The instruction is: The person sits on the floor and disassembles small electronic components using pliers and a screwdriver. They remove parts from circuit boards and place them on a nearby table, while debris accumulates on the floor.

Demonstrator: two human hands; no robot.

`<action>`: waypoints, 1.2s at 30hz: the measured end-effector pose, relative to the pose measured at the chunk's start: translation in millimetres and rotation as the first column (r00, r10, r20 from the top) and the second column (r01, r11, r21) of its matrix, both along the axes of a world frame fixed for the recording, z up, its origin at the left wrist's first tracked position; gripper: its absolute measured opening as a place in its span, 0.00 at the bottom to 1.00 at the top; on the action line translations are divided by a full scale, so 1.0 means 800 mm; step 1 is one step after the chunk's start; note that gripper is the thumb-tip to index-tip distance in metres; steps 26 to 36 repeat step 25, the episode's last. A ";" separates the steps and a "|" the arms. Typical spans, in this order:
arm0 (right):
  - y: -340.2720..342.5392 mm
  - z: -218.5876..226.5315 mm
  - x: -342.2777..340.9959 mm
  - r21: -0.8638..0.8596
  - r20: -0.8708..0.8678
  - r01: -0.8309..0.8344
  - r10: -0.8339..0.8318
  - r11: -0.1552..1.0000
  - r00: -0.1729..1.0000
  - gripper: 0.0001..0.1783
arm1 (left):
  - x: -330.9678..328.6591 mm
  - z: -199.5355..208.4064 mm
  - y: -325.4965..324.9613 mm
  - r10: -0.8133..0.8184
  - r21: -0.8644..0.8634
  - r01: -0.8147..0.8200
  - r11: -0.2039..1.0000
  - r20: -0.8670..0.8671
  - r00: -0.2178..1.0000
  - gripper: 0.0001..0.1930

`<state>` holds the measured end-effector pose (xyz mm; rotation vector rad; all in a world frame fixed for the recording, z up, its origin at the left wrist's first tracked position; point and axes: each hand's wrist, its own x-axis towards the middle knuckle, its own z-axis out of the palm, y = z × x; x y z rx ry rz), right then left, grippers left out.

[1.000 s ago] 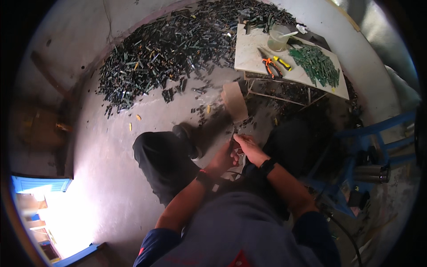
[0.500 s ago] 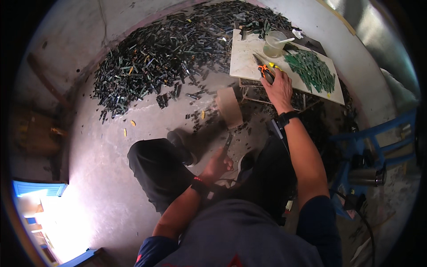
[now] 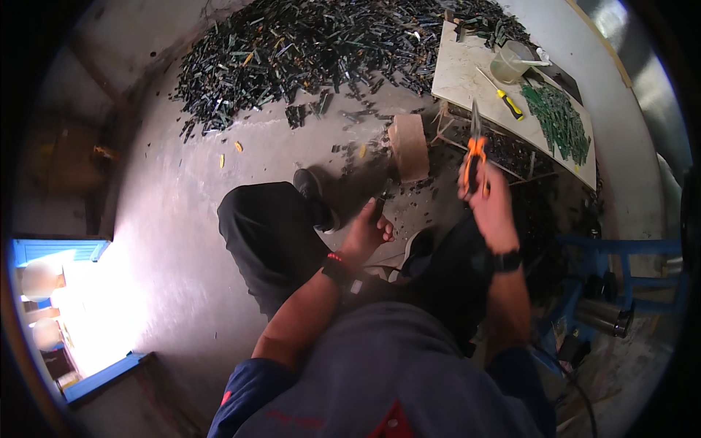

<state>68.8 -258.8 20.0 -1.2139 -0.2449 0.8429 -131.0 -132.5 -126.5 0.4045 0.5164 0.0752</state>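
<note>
My right hand [image 3: 488, 203] is raised off the board and closed around the orange-and-black handles of long-nose pliers [image 3: 475, 146], their jaws pointing away from me. In front of my lap, my left hand [image 3: 365, 235] is closed on a small dark strip [image 3: 380, 207], partly hidden by the fingers. On the pale board [image 3: 460, 73] lies a yellow-and-black screwdriver [image 3: 509, 104]. Beside it stand a clear plastic tub [image 3: 509, 64] with a white-handled tool across its rim and a heap of green strips [image 3: 556, 120].
A wide pile of dark strips [image 3: 307, 55] covers the floor ahead. A brown block-like piece [image 3: 409, 148] stands between my feet and the board. To the right are a blue stool [image 3: 628, 246] and a metal flask [image 3: 602, 317]. Bright light enters through a doorway at lower left.
My right hand has lifted the pliers from the board and drawn them back toward me. The screwdriver stays on the board. My left hand still holds the dark strip; the whole view has shifted.
</note>
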 end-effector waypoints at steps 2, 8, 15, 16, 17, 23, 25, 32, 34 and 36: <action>-0.027 -0.022 -0.053 0.151 -0.251 -0.099 0.134 0.984 0.959 0.23 | -0.001 0.005 0.001 -0.002 0.007 0.003 1.000 -0.046 0.999 0.29; -0.071 -0.030 -0.147 -0.168 -0.214 -0.420 0.383 0.892 0.899 0.16 | 0.003 0.014 -0.006 -0.020 0.028 0.022 0.999 -0.069 0.997 0.25; -0.069 -0.021 -0.160 -0.166 -0.267 -0.555 0.504 0.815 0.821 0.20 | 0.007 0.031 -0.017 -0.035 0.142 0.039 0.989 -0.031 0.999 0.19; -0.067 -0.019 -0.161 -0.164 -0.275 -0.556 0.503 0.815 0.819 0.20 | 0.005 0.033 -0.018 -0.040 0.171 0.043 0.984 -0.023 0.999 0.18; -0.067 -0.021 -0.162 -0.151 -0.291 -0.562 0.506 0.814 0.812 0.20 | 0.003 0.035 -0.017 -0.040 0.179 0.046 0.983 -0.036 0.999 0.18; -0.067 -0.029 -0.172 -0.050 -0.404 -0.538 0.476 0.841 0.781 0.23 | -0.006 0.055 -0.020 -0.019 0.437 0.152 0.886 -0.294 0.956 0.21; -0.066 -0.044 -0.171 -0.003 -0.407 -0.540 0.492 0.842 0.770 0.27 | -0.011 0.022 -0.007 -0.037 0.071 0.054 0.996 -0.215 0.976 0.28; -0.066 -0.044 -0.171 -0.003 -0.407 -0.540 0.492 0.842 0.770 0.27 | -0.011 0.022 -0.007 -0.037 0.071 0.054 0.996 -0.215 0.976 0.28; -0.066 -0.044 -0.171 -0.003 -0.407 -0.540 0.492 0.842 0.770 0.27 | -0.011 0.022 -0.007 -0.037 0.071 0.054 0.996 -0.215 0.976 0.28; -0.066 -0.044 -0.171 -0.003 -0.407 -0.540 0.492 0.842 0.770 0.27 | -0.011 0.022 -0.007 -0.037 0.071 0.054 0.996 -0.215 0.976 0.28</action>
